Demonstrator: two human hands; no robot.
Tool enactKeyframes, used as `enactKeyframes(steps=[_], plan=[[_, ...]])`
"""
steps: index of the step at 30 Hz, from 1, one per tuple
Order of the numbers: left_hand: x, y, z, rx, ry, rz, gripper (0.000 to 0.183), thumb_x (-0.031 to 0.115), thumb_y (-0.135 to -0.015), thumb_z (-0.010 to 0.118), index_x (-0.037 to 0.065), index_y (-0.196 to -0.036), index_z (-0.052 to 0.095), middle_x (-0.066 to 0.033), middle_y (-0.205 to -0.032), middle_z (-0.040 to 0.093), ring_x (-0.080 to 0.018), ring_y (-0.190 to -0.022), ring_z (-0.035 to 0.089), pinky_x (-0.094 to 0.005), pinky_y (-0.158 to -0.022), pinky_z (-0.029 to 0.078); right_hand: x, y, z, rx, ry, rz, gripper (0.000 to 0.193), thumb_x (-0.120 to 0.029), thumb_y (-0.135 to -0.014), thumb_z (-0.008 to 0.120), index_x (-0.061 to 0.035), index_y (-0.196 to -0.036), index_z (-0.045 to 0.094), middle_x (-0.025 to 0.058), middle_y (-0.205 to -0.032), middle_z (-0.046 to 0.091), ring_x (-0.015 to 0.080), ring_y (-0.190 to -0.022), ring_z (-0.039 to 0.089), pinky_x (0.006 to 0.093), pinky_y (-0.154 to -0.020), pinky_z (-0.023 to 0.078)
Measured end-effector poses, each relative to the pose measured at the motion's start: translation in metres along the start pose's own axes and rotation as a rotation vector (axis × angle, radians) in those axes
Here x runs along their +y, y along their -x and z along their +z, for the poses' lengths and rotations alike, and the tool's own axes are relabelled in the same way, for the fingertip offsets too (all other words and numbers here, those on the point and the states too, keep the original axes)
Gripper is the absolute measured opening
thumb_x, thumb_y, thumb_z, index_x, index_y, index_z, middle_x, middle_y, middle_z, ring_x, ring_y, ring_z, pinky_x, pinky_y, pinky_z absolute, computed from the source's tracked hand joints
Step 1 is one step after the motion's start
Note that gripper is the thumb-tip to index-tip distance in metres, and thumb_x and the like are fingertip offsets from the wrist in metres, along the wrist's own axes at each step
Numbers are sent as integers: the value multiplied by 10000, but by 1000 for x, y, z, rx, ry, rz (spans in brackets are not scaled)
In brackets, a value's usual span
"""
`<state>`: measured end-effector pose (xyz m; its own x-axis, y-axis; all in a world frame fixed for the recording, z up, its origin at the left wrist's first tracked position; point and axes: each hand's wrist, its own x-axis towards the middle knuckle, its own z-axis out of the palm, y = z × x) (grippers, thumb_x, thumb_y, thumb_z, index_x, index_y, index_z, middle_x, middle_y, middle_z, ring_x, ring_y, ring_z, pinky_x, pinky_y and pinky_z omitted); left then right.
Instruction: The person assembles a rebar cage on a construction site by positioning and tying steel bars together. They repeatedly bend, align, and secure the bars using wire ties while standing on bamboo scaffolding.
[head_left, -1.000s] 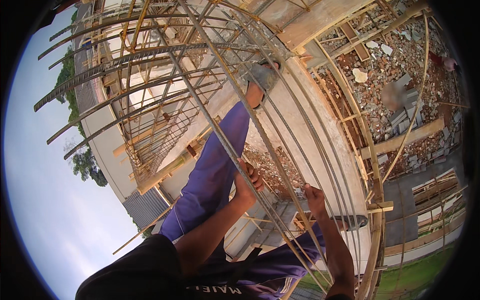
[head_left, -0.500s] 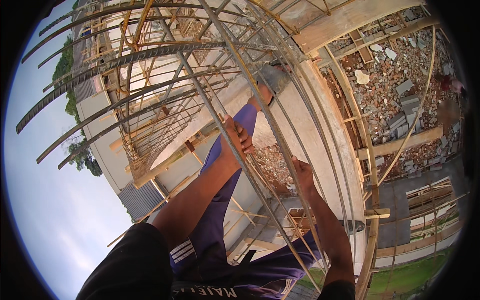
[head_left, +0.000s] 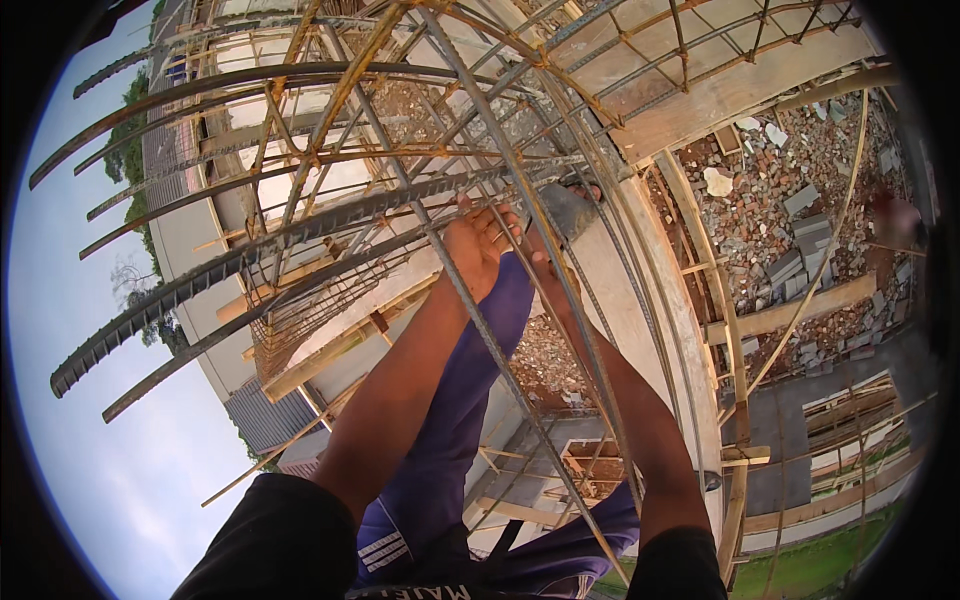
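Left hand (head_left: 478, 248) is resting bent-fingered among steel bars (head_left: 275, 243); right hand (head_left: 548, 280) is lying near; closure and hold unclear for both.

A thick ribbed bar (head_left: 180, 298) obstructs passage above and left of the left hand (head_left: 476, 250). Below the right hand (head_left: 545, 275), open room shows between two long diagonal bars (head_left: 482, 324).

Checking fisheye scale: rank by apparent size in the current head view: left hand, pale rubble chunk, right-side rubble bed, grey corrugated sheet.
1. Right-side rubble bed
2. Left hand and grey corrugated sheet: too alike to rank; the hand is much nearer the camera
3. Pale rubble chunk
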<state>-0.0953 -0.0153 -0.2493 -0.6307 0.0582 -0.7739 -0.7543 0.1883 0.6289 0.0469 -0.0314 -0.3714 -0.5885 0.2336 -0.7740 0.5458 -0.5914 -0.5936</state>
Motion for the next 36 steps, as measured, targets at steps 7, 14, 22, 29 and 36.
enactKeyframes(steps=[7,14,22,29,36], plan=[[15,17,22,155,-303,-29,415,270,-995,573,42,-1329,477,-96,-1320,498,-196,-1232,471,-388,-1083,409,5,-42,-47,-222,-423,-96,749,-583,-1032,342,-6,-1509,348,195,-1514,408,302,-1399,379,367,-1159,277],[46,173,-105,46,-386,-17,507,306,-1045,511,12,-1450,435,-160,-1407,533,-268,-1330,487,-435,-1122,364,-49,305,-201,164,-166,194,573,-447,-1064,401,51,-1291,573,207,-1233,630,244,-1206,572,399,-1065,421],[41,219,-88,213,-538,52,603,446,-1025,493,55,-1475,410,-143,-1435,506,-281,-1337,479,-450,-1090,362,39,447,-173,512,-72,121,490,-222,-1040,495,66,-1428,413,234,-1354,543,309,-1262,542,413,-1058,416],[120,236,-45,214,-234,458,863,653,-921,555,114,-1533,271,-158,-1506,360,-313,-1409,368,-503,-1147,294,127,568,-157,911,559,314,724,-367,-995,569,47,-1518,287,329,-1510,332,494,-1400,331,548,-1136,294],[45,227,-34,151,-243,59,997,585,-886,661,62,-1573,163,-210,-1567,277,-360,-1417,345,-508,-1150,290,205,642,-116,943,423,549,767,-386,-949,606,74,-1482,300,357,-1459,356,500,-1362,361,554,-1135,299]])
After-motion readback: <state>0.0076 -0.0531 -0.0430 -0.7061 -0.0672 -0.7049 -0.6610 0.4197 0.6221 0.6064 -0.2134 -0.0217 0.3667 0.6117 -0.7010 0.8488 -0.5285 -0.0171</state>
